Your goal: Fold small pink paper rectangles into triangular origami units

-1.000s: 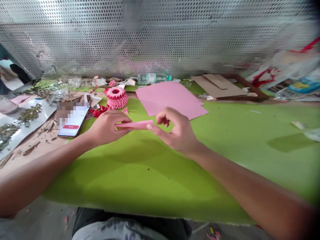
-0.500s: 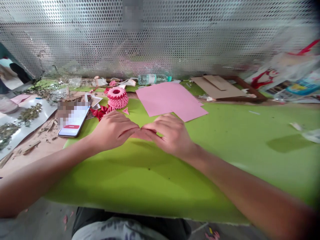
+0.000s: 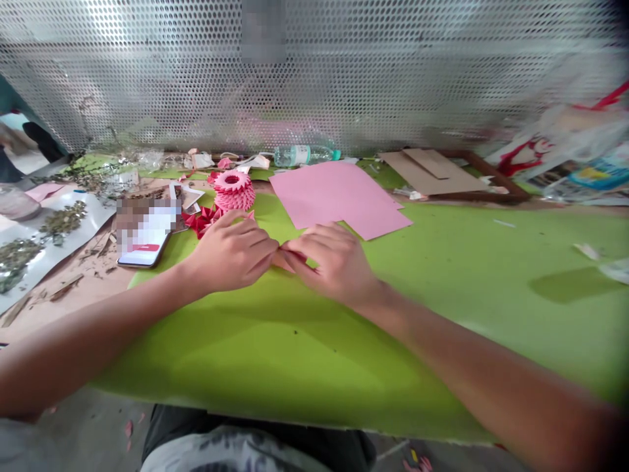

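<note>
A small piece of pink paper (image 3: 284,263) is pinched between my two hands above the green tabletop (image 3: 275,354). My left hand (image 3: 236,255) has its fingers closed on the paper's left side. On the other side my right hand (image 3: 334,259) grips it between thumb and forefinger. The hands almost touch at the fingertips and hide most of the paper. Just behind them lie larger pink sheets (image 3: 334,196). Past my left hand stands a ringed stack of folded pink paper (image 3: 234,193), with red folded paper pieces (image 3: 201,221) beside it.
A phone (image 3: 147,239) with a lit screen lies at the left, near dried plant bits (image 3: 63,219). Along the back are a plastic bottle (image 3: 307,155) and brown cardboard (image 3: 432,172). A plastic bag (image 3: 535,147) sits at the far right. Behind rises a perforated metal panel (image 3: 344,78).
My left hand has shifted slightly right, its fingers now covering more of the small paper. Less of the paper shows between the hands. The whole view has moved a little.
</note>
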{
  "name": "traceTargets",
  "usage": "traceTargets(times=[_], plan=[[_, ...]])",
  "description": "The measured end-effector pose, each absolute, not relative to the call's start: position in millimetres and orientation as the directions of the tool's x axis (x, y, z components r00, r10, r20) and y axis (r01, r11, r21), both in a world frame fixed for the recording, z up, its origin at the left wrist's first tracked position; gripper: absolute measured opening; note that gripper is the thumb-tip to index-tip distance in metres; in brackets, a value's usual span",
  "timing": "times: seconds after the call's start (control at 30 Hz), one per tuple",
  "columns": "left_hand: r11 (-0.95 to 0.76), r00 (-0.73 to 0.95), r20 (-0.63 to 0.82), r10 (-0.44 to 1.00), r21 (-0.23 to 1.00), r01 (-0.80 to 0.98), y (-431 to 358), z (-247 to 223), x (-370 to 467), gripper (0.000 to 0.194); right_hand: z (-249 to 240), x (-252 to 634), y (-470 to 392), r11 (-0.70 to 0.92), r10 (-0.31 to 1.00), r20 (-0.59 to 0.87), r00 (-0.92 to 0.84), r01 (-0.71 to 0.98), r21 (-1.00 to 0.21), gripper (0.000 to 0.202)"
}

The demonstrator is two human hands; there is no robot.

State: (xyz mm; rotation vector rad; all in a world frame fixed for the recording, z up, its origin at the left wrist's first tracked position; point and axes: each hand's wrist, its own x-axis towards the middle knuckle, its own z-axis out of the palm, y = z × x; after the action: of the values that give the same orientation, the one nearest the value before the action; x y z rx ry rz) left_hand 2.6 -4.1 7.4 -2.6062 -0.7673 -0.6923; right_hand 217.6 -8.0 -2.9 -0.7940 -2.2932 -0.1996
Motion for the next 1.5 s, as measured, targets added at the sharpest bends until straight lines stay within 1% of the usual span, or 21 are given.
traceTargets(times=[0.13, 0.2, 0.33, 0.4, 0.43, 0.53, 0.6, 0.7, 0.77, 0.87, 0.9, 0.97, 1.07, 1.17, 1.23, 1.27, 1.33, 1.37, 1.4, 1.43, 1.5], plan=[[-0.766, 0.737, 0.540, 0.406, -0.239, 0.597, 5, 13, -8, 0.025, 0, 223, -6, 0.799, 0.484, 0.668, -0.565, 0.597, -0.073, 0.019], [-0.705, 0.704, 0.553, 0.445, -0.268, 0.657, 14, 19, -20, 0.025, 4, 229, -4, 0.783, 0.483, 0.683, -0.548, 0.620, -0.056, 0.019], [-0.581, 0.563, 0.617, 0.550, -0.201, 0.789, 24, 28, -36, 0.026, 6, 236, 0, 0.755, 0.486, 0.704, -0.518, 0.654, -0.040, 0.021], [-0.613, 0.553, 0.627, 0.549, -0.147, 0.776, 21, 28, -32, 0.026, 5, 235, 0, 0.771, 0.469, 0.703, -0.534, 0.636, -0.031, 0.021], [-0.657, 0.590, 0.606, 0.533, -0.143, 0.741, 18, 26, -26, 0.026, 4, 233, 0, 0.777, 0.465, 0.697, -0.546, 0.629, -0.025, 0.021], [-0.740, 0.702, 0.526, 0.480, -0.186, 0.646, 8, 16, -5, 0.026, 1, 225, -2, 0.771, 0.468, 0.672, -0.574, 0.636, 0.006, 0.020], [-0.754, 0.736, 0.497, 0.460, -0.219, 0.619, 3, 10, 5, 0.026, 0, 221, -5, 0.761, 0.465, 0.656, -0.595, 0.647, 0.048, 0.019], [-0.752, 0.743, 0.510, 0.433, -0.250, 0.610, 3, 9, 4, 0.027, 3, 222, -5, 0.747, 0.439, 0.651, -0.620, 0.654, 0.119, 0.018], [-0.746, 0.721, 0.534, 0.441, -0.230, 0.625, 6, 12, -5, 0.030, 5, 229, -1, 0.728, 0.446, 0.655, -0.610, 0.673, 0.131, 0.018], [-0.713, 0.658, 0.561, 0.502, -0.162, 0.682, 12, 18, -21, 0.028, 8, 244, 9, 0.669, 0.526, 0.661, -0.535, 0.740, 0.068, 0.018], [-0.703, 0.635, 0.571, 0.520, -0.136, 0.698, 13, 19, -25, 0.028, 9, 248, 12, 0.656, 0.550, 0.672, -0.496, 0.755, 0.020, 0.018], [-0.699, 0.612, 0.582, 0.536, -0.100, 0.708, 16, 19, -29, 0.027, 10, 251, 14, 0.661, 0.614, 0.658, -0.436, 0.740, -0.126, 0.017], [-0.716, 0.621, 0.572, 0.536, -0.082, 0.693, 16, 18, -26, 0.030, 11, 246, 8, 0.694, 0.711, 0.517, -0.476, 0.589, -0.413, 0.021], [-0.717, 0.607, 0.551, 0.572, -0.024, 0.697, 12, 18, -21, 0.032, 11, 236, 0, 0.636, 0.762, 0.369, -0.532, 0.508, -0.582, 0.030], [-0.711, 0.582, 0.556, 0.593, 0.024, 0.703, 9, 18, -17, 0.028, 9, 231, -3, 0.576, 0.801, 0.335, -0.497, 0.486, -0.657, 0.038], [-0.717, 0.581, 0.563, 0.588, 0.031, 0.696, 6, 18, -16, 0.032, 8, 229, -4, 0.550, 0.822, 0.338, -0.458, 0.481, -0.683, 0.041], [-0.749, 0.613, 0.566, 0.551, 0.010, 0.663, 2, 16, -12, 0.057, 5, 226, -5, 0.519, 0.851, 0.372, -0.372, 0.485, -0.704, 0.048], [-0.768, 0.640, 0.559, 0.527, -0.010, 0.641, 1, 14, -10, 0.066, 4, 226, -5, 0.523, 0.851, 0.395, -0.346, 0.495, -0.693, 0.052], [-0.785, 0.665, 0.551, 0.504, -0.029, 0.618, 0, 13, -9, 0.066, 4, 226, -6, 0.542, 0.840, 0.421, -0.343, 0.508, -0.670, 0.054], [-0.798, 0.683, 0.547, 0.485, -0.041, 0.601, 0, 11, -8, 0.059, 4, 226, -6, 0.578, 0.816, 0.452, -0.359, 0.518, -0.631, 0.054], [-0.819, 0.697, 0.556, 0.453, -0.051, 0.572, 3, 9, -10, 0.042, 7, 229, -6, 0.689, 0.721, 0.534, -0.442, 0.539, -0.484, 0.049]])
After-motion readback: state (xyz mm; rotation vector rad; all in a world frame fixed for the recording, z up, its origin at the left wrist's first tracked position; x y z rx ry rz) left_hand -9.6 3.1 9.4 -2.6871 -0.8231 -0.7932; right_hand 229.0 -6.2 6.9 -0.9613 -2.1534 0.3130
